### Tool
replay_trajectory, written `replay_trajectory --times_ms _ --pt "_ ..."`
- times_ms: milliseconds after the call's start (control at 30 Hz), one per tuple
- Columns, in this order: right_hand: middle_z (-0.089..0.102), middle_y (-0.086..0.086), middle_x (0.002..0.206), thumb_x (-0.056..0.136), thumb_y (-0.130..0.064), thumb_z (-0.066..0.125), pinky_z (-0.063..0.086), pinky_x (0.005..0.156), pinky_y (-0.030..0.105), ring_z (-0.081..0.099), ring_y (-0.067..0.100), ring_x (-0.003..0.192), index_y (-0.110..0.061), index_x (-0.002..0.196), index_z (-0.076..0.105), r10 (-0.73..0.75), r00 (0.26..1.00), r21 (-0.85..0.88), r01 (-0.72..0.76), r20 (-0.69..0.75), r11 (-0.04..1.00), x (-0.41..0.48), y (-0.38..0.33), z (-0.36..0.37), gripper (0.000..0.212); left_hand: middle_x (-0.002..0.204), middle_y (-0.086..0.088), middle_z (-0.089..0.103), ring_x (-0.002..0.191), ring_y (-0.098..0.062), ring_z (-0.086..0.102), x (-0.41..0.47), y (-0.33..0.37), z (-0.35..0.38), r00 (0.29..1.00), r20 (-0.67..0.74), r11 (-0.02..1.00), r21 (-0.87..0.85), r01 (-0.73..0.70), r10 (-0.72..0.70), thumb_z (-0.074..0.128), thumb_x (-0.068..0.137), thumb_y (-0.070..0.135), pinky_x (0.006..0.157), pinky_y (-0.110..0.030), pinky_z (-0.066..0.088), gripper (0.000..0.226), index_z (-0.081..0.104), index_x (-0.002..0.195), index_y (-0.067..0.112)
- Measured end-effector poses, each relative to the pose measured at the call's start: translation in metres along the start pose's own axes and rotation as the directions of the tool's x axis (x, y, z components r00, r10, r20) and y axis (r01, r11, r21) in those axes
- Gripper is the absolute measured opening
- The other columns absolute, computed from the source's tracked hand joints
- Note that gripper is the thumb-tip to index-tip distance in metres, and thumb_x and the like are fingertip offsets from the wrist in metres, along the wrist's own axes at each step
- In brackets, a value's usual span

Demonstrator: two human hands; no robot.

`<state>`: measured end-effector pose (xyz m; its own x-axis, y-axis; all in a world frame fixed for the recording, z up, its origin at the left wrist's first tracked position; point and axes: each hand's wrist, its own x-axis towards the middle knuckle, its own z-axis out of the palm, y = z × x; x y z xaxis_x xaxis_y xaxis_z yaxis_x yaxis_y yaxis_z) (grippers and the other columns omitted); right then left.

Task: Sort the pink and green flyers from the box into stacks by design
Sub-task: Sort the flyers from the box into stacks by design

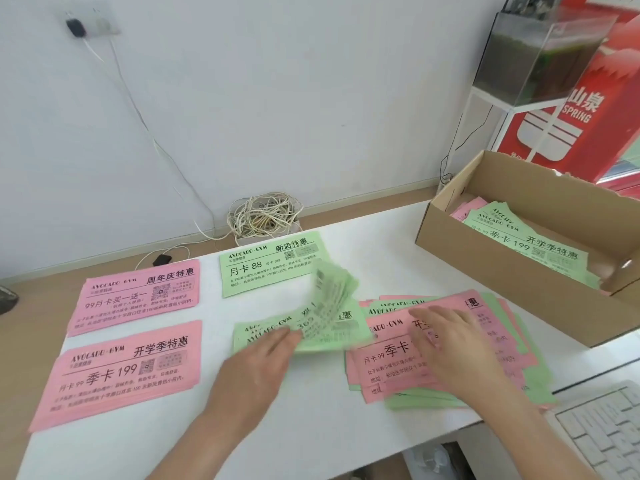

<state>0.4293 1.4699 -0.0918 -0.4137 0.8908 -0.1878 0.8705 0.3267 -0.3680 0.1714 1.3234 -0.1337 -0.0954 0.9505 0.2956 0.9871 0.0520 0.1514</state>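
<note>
Two pink stacks lie at the left of the table: one (138,296) farther back, one (121,372) nearer me. A green stack (273,263) lies at the back centre. In the middle a second green stack (329,336) has a green flyer (334,292) curling up above it, blurred. My left hand (263,355) rests on that stack's left end and holds the flyer's lower edge. My right hand (450,344) lies flat, fingers spread, on a mixed pile of pink and green flyers (388,372). The cardboard box (502,268) at the right holds more flyers (526,237).
A white keyboard (602,431) sits at the lower right, just past the mixed pile. A tangle of white cable (263,216) lies on the floor by the wall behind the table. A red carton and a glass tank (533,57) stand behind the box.
</note>
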Motion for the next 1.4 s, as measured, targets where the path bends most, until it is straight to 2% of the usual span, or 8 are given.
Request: replay_trajectory --times_ms 100,400,533,700,767,867,1033,1400 --pt "0.068 -0.004 0.079 0.097 -0.033 0.045 0.045 0.067 0.031 0.057 0.009 0.068 -0.031 0.134 0.047 0.035 0.996 0.345 -0.062 0.084 0.937 0.008 -0.034 0.003 0.037 0.12 -0.004 0.065 0.105 -0.023 0.065 -0.022 0.003 0.022 0.986 0.164 0.999 -0.003 0.04 -0.039 0.049 0.079 0.017 0.076 -0.032 0.056 0.042 0.058 0.119 0.023" --pt "0.061 0.01 0.12 0.097 -0.038 0.047 0.05 0.075 0.034 0.06 0.022 0.091 -0.018 0.145 0.034 0.094 0.98 0.423 -0.162 0.177 0.892 0.031 -0.082 0.013 0.054 0.115 0.001 0.067 0.105 -0.019 0.064 -0.019 0.005 0.014 0.985 0.104 0.967 -0.204 0.155 -0.136 0.038 0.087 0.024 0.086 -0.03 0.054 0.035 0.049 0.119 0.029" --pt "0.06 -0.004 0.099 0.093 -0.008 0.051 0.057 0.07 0.037 0.066 0.019 0.087 -0.024 0.147 0.03 0.06 0.965 0.561 -0.199 0.255 0.803 0.044 -0.091 0.012 0.06 0.14 0.016 0.041 0.133 -0.005 0.037 -0.026 0.003 0.009 0.96 0.207 0.896 -0.364 0.253 -0.186 0.039 0.087 0.058 0.113 -0.016 0.017 0.053 0.054 0.129 0.03" --pt "0.073 -0.01 0.097 0.09 -0.001 0.055 0.055 0.069 0.027 0.069 0.009 0.082 -0.031 0.118 0.055 -0.059 0.994 0.67 -0.015 0.088 0.743 0.046 -0.087 0.003 0.041 0.151 0.016 0.019 0.139 0.0 0.018 -0.014 -0.007 -0.014 0.781 0.009 0.637 -0.574 0.516 -0.624 0.075 0.078 0.032 0.114 -0.017 0.013 0.085 0.024 0.145 0.03" --pt "0.074 -0.007 0.096 0.09 -0.001 0.057 0.055 0.073 0.03 0.069 0.01 0.083 -0.031 0.113 0.057 -0.1 0.994 0.727 0.033 0.048 0.686 0.047 -0.085 -0.002 0.037 0.149 0.006 0.034 0.132 -0.01 0.038 -0.001 -0.015 -0.024 0.617 0.162 0.297 -0.766 0.571 -0.77 0.08 0.074 0.017 0.109 -0.035 0.035 0.097 0.018 0.147 0.031" --pt "0.075 -0.001 0.091 0.091 0.003 0.057 0.054 0.082 0.048 0.07 0.026 0.087 -0.026 0.11 0.058 -0.165 0.986 0.806 0.086 0.014 0.585 0.049 -0.088 -0.006 0.035 0.112 0.001 0.068 0.094 -0.004 0.067 0.014 -0.019 -0.032 0.59 0.373 -0.083 -0.885 0.459 -0.717 0.074 0.074 -0.003 0.072 -0.023 0.054 0.076 0.04 0.133 0.031" --pt "0.074 0.002 0.092 0.088 0.008 0.055 0.052 0.081 0.05 0.066 0.032 0.09 -0.028 0.105 0.061 -0.208 0.971 0.852 0.204 -0.114 0.482 0.052 -0.092 -0.007 0.04 0.093 -0.001 0.074 0.089 -0.015 0.069 0.026 -0.018 -0.047 0.678 0.181 0.129 -0.916 0.379 -0.712 0.067 0.08 -0.007 0.077 -0.026 0.053 0.032 0.065 0.102 0.016" --pt "0.055 -0.003 0.096 0.079 0.009 0.053 0.05 0.075 0.027 0.056 0.014 0.093 -0.049 0.137 0.027 -0.16 0.953 0.742 0.3 -0.255 0.6 0.051 -0.087 0.044 0.087 0.094 -0.011 0.066 0.09 -0.027 0.063 0.022 -0.019 -0.012 0.613 0.147 0.163 -0.892 0.421 -0.777 0.063 0.075 -0.018 0.082 -0.046 0.052 0.058 0.052 0.085 0.038"
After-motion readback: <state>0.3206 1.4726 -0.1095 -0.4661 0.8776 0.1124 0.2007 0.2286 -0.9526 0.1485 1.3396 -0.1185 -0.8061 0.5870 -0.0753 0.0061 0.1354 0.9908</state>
